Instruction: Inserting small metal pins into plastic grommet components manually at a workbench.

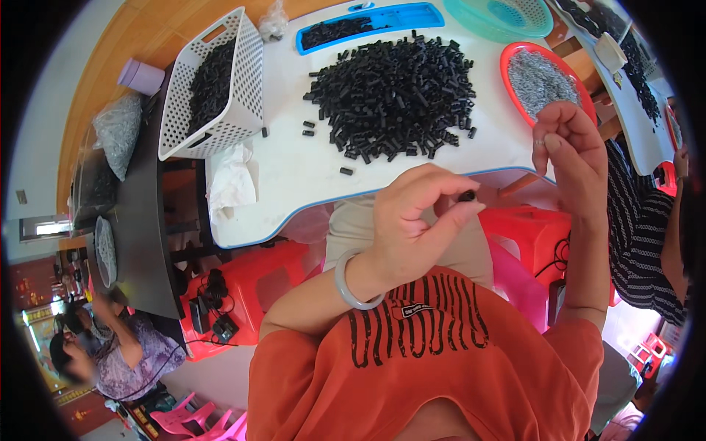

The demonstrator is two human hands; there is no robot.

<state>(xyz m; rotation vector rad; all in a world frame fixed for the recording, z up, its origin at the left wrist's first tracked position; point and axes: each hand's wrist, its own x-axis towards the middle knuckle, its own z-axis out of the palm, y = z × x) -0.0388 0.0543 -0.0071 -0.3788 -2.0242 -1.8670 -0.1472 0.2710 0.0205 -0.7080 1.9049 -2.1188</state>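
Observation:
My left hand (412,220), a pale bangle on its wrist, pinches a small black cylindrical piece (467,196) between thumb and fingertips. It is held in front of the table's curved edge. Farther right, my right hand (577,158) is raised, thumb and forefinger closed on a tiny silver metal piece that looks like a spring (540,142). Just beyond that hand lies a red tray (507,81) heaped with similar silver pieces. A large pile of black cylindrical pieces (397,95) covers the middle of the white table (287,176). The two hands are apart.
A white perforated basket (250,95) holding black pieces stands at the left, with crumpled white paper (232,180) near it. At the back are a blue tray (412,16) and a green basket (478,29). Red stools (533,228) stand below. Other people sit at both sides.

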